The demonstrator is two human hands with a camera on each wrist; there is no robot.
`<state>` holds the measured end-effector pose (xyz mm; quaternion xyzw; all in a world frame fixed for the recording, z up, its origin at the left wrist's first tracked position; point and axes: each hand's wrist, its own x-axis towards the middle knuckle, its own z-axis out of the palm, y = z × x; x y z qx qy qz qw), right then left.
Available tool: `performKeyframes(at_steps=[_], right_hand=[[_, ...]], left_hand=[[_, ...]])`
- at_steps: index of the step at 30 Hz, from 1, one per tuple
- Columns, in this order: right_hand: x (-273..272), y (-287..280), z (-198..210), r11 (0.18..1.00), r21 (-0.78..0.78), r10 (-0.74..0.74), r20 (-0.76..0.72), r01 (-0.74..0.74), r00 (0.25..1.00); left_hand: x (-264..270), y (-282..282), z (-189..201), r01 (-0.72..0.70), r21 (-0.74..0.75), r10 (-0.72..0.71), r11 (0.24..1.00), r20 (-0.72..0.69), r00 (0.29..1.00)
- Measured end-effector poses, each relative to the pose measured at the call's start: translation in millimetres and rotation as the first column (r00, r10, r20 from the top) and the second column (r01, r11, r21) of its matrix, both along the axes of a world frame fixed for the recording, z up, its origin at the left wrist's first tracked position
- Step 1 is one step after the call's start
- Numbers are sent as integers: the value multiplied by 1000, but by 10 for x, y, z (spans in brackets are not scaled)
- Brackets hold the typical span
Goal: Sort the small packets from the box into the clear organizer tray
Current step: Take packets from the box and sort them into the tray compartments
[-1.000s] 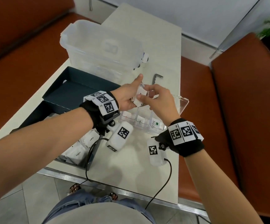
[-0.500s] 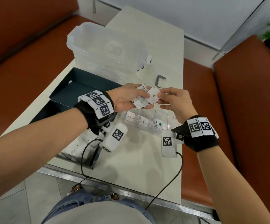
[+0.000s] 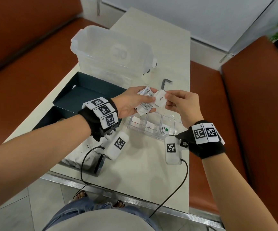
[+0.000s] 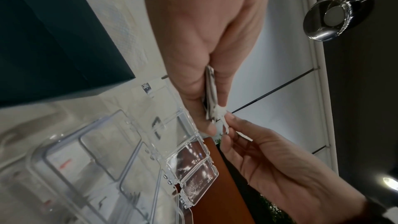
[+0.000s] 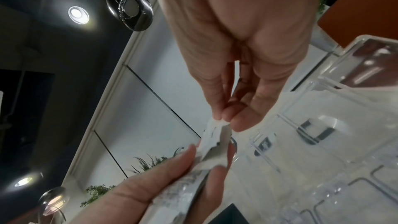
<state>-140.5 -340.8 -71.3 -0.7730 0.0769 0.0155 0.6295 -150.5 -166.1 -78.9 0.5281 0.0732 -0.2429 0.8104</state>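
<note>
Overhead: left hand [image 3: 131,102] gripping a stack of packets [image 3: 144,103] above the clear organizer tray [image 3: 153,126]; right hand [image 3: 183,104] pinching a single white packet [image 3: 160,100] at the stack's edge. Dark box [image 3: 83,104] left of the tray, more packets inside.

Left wrist: thumb and fingers [image 4: 224,81] clamped on the stack edge-on [image 4: 210,89], above the tray [image 4: 120,159], lid flaps open.

Right wrist: thumb and forefinger [image 5: 213,98] pinched on the packet's corner [image 5: 217,129], tray [image 5: 323,142] to the right.
</note>
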Motion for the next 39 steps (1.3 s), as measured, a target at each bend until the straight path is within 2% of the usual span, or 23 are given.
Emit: performKeyframes(at_steps=[9, 16, 22, 27, 30, 33, 36, 39], right_hand=[[-9, 15, -81, 996, 29, -79, 2, 79, 997], [-5, -180, -3, 989, -144, -14, -22, 10, 1000], [36, -330, 103, 957, -267, 101, -69, -116, 992], [151, -349, -8, 943, -330, 46, -17, -49, 999], [166, -203, -219, 869, -483, 103, -29, -104, 994], [162, -30, -447, 724, -654, 167, -141, -219, 976], [172, 69, -600, 618, -731, 151, -251, -290, 956], [160, 126, -708, 475, -820, 145, -285, -319, 948]], left_hand=[[45, -86, -37, 28, -19, -28, 999, 11, 1000], [83, -218, -26, 62, 44, -64, 997, 32, 997], [91, -313, -73, 92, 102, -98, 991, 55, 994], [96, -100, -206, 32, 93, -35, 995, 35, 999], [109, 86, -255, -30, 93, 28, 995, 21, 999], [131, 160, -229, -66, 80, 65, 995, 24, 998], [155, 185, -176, -77, 78, 75, 994, 35, 997], [157, 195, -156, -78, 67, 75, 995, 45, 996]])
